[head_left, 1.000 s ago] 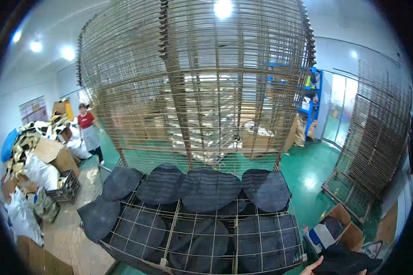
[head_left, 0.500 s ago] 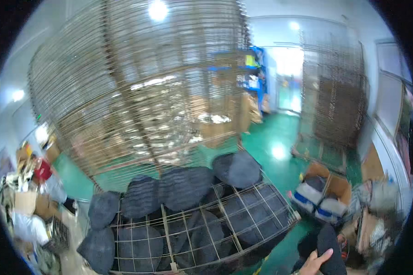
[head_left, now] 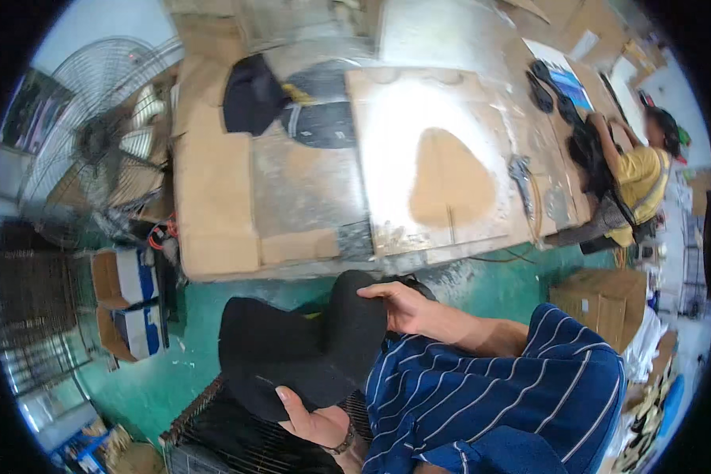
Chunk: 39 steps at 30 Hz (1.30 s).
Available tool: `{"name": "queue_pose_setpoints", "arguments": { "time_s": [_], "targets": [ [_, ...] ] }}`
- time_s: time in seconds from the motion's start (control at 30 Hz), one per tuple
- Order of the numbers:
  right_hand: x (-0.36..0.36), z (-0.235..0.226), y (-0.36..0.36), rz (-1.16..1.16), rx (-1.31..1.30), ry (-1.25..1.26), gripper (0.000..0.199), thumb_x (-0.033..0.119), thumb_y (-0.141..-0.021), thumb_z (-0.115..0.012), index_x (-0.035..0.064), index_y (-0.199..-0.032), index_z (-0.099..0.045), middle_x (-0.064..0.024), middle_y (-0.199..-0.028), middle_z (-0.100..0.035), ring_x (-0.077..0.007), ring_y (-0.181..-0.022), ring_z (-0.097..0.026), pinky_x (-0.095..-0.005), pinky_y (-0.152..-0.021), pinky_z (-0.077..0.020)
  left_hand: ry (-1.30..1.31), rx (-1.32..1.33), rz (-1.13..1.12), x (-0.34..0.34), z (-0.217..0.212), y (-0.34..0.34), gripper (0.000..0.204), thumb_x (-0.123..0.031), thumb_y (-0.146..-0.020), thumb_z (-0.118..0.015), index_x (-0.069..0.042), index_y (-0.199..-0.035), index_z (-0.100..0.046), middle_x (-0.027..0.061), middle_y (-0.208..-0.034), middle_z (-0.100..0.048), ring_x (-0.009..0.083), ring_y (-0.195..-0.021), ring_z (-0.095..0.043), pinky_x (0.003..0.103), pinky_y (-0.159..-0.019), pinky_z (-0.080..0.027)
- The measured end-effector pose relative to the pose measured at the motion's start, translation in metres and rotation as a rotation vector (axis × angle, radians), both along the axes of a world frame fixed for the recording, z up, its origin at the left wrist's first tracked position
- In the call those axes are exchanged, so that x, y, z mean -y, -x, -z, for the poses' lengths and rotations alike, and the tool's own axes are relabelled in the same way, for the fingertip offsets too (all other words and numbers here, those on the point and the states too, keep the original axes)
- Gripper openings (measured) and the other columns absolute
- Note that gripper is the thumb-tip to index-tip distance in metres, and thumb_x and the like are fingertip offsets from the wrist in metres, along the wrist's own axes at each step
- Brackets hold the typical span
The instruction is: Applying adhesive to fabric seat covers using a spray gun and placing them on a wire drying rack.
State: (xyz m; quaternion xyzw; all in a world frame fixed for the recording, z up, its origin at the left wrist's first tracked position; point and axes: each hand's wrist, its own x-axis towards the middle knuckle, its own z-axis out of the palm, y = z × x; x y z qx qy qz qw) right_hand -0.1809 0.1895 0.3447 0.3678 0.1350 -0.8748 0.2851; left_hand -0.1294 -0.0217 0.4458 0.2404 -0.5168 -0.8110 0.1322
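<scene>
A black, soft-looking curved pad [head_left: 292, 363], wide and folded up along one side, is held between my two hands in front of the striped shirt. My left hand [head_left: 316, 423], with a band on the wrist, grips its lower edge, thumb on top and fingers underneath. The raised part of the pad is pinched by my right hand [head_left: 407, 306], whose other fingers are partly hidden behind it. A bit of yellow-green shows in the fold. Below the pad is a wire rack [head_left: 193, 411] with dark pieces on it.
Ahead stands a cardboard-covered table [head_left: 213, 237] with a black piece [head_left: 253, 95], a white-sprayed board [head_left: 387, 189] and a spray gun [head_left: 521, 178]. A large fan [head_left: 95, 142] and boxes [head_left: 122, 316] are at left. A co-worker in yellow [head_left: 644, 186] handles black material at right, near a carton [head_left: 600, 304].
The view has swung from the tall wire racks to the table. The black pad, earlier at the lower right with one hand visible on it, is now central in both hands.
</scene>
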Motion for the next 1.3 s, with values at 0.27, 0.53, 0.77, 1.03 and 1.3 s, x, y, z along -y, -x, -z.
{"name": "queue_pose_setpoints", "arguments": {
  "time_s": [0.27,0.53,0.77,1.03,1.3],
  "targets": [
    [-0.224,-0.036,-0.003,0.393,-0.140,-0.469,0.029,0.011,-0.095,-0.068,-0.0057,-0.119,-0.066,-0.0133,-0.112,-0.074,-0.0225,-0.102,-0.072,-0.0366,-0.096,-0.0584,-0.563,0.013,0.498,-0.183,0.037,0.095,0.043,-0.022,-0.107,-0.056,0.003,-0.143,-0.054,0.0159,-0.143,-0.061,0.0293,-0.129,-0.060,0.048,-0.114,-0.045],
    [-0.368,-0.052,0.037,0.684,-0.492,-0.642,0.027,0.009,-0.097,-0.068,-0.0021,-0.121,-0.065,-0.0110,-0.118,-0.073,-0.0200,-0.104,-0.072,-0.0356,-0.092,-0.0591,-0.663,-0.146,0.751,-0.335,0.072,0.203,0.047,-0.033,-0.108,-0.054,-0.001,-0.143,-0.055,0.0108,-0.145,-0.060,0.0267,-0.132,-0.058,0.046,-0.113,-0.045],
    [-0.395,0.092,-0.016,0.605,-0.231,-0.738,0.036,0.006,-0.096,-0.068,-0.0009,-0.130,-0.061,-0.0094,-0.124,-0.070,-0.0220,-0.111,-0.069,-0.0421,-0.094,-0.0578,-0.474,0.122,0.747,-0.362,0.221,0.169,0.052,-0.025,-0.103,-0.066,0.001,-0.145,-0.051,0.0131,-0.143,-0.059,0.0280,-0.126,-0.060,0.046,-0.108,-0.050],
    [-0.387,0.209,-0.064,0.091,0.157,-0.996,0.033,0.018,-0.089,-0.077,-0.0038,-0.112,-0.069,-0.0147,-0.105,-0.073,-0.0238,-0.095,-0.071,-0.0441,-0.074,-0.0585,0.127,0.585,0.683,-0.334,0.346,0.120,0.062,-0.021,-0.099,-0.071,-0.004,-0.152,-0.044,0.0203,-0.144,-0.056,0.0357,-0.121,-0.064,0.052,-0.092,-0.062],
    [-0.499,0.183,-0.066,-0.382,0.115,-2.382,0.055,0.017,-0.085,-0.071,-0.0011,-0.134,-0.054,-0.0292,-0.123,-0.059,-0.0462,-0.117,-0.057,-0.0520,-0.102,-0.0466,0.513,0.475,0.742,-0.326,0.322,0.119,0.083,-0.036,-0.095,-0.075,0.004,-0.153,-0.030,0.0203,-0.117,-0.060,0.0299,-0.095,-0.069,0.040,-0.061,-0.066]
  ]
}}
